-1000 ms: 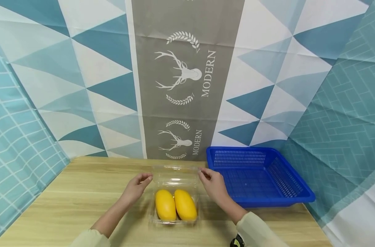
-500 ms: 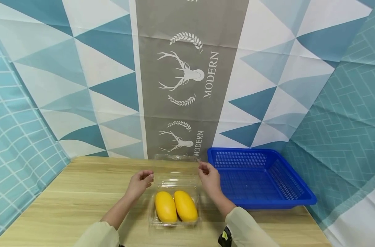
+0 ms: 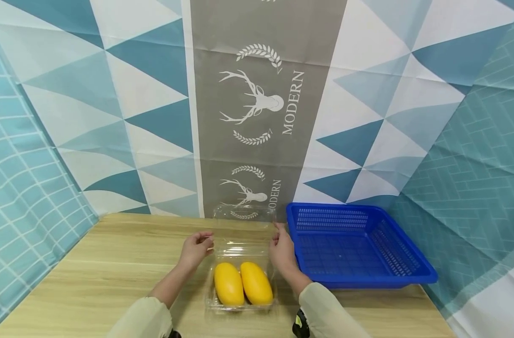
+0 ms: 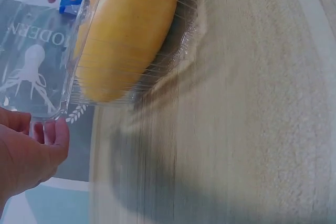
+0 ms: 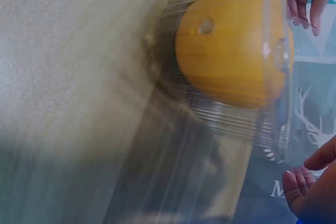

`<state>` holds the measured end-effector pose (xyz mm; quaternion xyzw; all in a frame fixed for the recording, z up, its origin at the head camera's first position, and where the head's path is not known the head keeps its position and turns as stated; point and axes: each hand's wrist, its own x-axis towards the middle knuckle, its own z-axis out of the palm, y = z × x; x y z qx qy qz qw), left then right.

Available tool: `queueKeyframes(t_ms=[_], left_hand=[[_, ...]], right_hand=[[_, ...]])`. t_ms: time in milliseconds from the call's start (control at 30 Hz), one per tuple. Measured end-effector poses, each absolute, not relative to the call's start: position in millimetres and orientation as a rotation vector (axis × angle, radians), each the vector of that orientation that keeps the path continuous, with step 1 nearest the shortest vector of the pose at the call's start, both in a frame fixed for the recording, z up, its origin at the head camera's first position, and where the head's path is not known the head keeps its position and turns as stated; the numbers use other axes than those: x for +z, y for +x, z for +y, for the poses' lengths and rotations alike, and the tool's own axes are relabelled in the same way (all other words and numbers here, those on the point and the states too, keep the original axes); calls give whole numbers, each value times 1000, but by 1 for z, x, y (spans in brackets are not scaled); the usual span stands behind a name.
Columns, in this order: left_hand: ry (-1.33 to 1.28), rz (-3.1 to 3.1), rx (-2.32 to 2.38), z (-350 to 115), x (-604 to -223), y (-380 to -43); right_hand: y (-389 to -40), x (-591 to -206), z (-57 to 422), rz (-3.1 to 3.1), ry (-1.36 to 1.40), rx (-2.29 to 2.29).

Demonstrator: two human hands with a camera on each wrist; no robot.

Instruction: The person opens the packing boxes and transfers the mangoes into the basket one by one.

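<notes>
Two yellow mangoes (image 3: 229, 284) lie side by side in a clear plastic clamshell box (image 3: 242, 307) on the table. The box's transparent lid (image 3: 244, 223) is swung up on the far side. My left hand (image 3: 194, 249) pinches the lid's left edge between thumb and fingers; in the left wrist view that hand (image 4: 29, 153) is right at a lid corner. At the opposite edge, my right hand (image 3: 282, 251) grips the lid, its index finger lying up along the side. The right wrist view shows this hand's (image 5: 315, 195) curled fingers at the lid edge.
A blue perforated plastic basket (image 3: 341, 256) stands to the right, close beside my right hand. Behind the wood-grain table (image 3: 126, 253) hangs a patterned cloth (image 3: 248, 112) with deer heads and triangles.
The lid has been raised, its top edge moving up in the head view. My right hand has risen slightly and its index finger has straightened. The mangoes stay in the box.
</notes>
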<state>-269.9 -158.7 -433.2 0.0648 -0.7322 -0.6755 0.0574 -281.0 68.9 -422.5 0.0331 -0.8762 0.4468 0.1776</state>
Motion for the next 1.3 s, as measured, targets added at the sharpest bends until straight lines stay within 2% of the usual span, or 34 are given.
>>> queueKeyframes(t_ms=[500,1300], left_hand=[[163,-2266,-2080,-156,-444,-277],[213,-2509,-2038,-156,-445,-275]], right_hand=[[-286,-441,66,-2474,26,1070],[-284,-441,72,-2743,-77,1273]])
